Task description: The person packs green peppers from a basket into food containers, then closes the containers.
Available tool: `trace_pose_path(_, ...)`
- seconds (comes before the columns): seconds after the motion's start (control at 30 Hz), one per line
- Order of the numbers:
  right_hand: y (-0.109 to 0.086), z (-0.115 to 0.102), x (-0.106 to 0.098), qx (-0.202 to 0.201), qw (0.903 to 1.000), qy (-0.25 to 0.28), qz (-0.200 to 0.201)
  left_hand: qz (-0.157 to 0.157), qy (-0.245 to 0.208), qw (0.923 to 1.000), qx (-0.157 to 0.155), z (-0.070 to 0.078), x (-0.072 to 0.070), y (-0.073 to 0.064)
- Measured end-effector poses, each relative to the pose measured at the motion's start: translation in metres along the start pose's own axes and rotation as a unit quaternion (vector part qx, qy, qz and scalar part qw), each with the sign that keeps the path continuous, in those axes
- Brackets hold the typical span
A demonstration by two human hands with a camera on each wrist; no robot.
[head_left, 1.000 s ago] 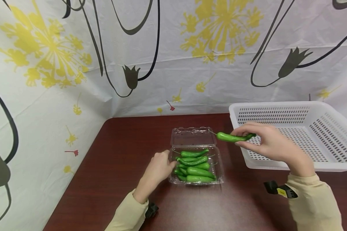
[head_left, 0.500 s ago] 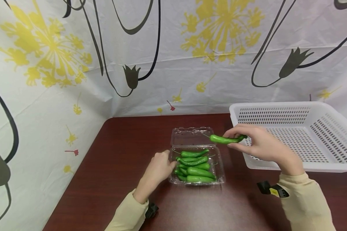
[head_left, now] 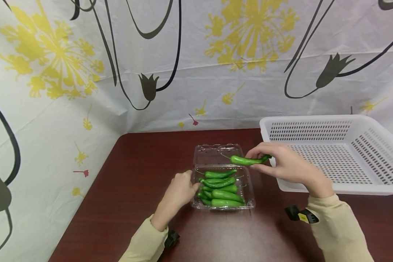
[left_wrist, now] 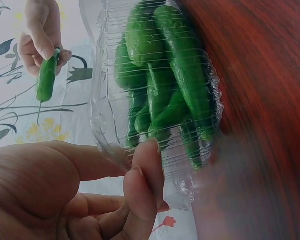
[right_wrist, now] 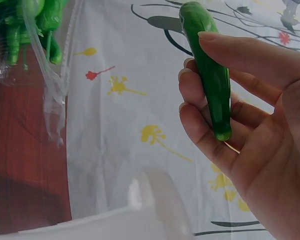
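Note:
Between the thumb and fingers of my right hand (head_left: pixel 283 162) is a single green chili pepper (head_left: pixel 245 160), held level with its thin stem pointing left. In the head view it overlaps the lid edge of a clear plastic clamshell box (head_left: pixel 250 189). Several green peppers (head_left: pixel 224 194) lie in the box, mostly side by side, and the lid (head_left: pixel 213 154) is folded back away from me. My left hand (head_left: pixel 178 189) pinches the box's left rim; in the left wrist view the thumb and fingertips (left_wrist: pixel 149 155) meet at the clear plastic wall.
A large white perforated basket (head_left: pixel 330 153) stands on the right of the dark red-brown table (head_left: pixel 141 163). Behind the table hangs a white sheet (head_left: pixel 196 72) with yellow and grey flower prints, which also covers the left side.
My right hand has carried the pepper leftward, from over the basket's left edge toward the clear box. The left hand and the box have stayed in place.

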State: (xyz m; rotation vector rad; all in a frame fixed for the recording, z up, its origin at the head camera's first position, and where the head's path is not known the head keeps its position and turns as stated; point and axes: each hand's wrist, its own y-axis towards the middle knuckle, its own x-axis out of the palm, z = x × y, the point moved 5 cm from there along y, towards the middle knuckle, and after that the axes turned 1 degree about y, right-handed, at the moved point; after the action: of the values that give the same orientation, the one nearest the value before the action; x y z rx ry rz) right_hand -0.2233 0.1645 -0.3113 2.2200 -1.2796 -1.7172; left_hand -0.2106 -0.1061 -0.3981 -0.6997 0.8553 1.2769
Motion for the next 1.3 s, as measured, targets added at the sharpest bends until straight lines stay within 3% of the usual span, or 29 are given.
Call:
trace_pose_path(0.77, 0.015, -0.001, 0.033, 0.022, 0.9972, 0.052, -0.048, 0.006, -0.006, 0.9999, 0.006, -0.001, -0.001, 0.0)
trace_pose_path(1.3, 0.017, -0.001, 0.043, 0.019, 0.9967, 0.062, -0.048, 0.005, -0.002, 1.0, 0.007, 0.0, -0.001, 0.0)
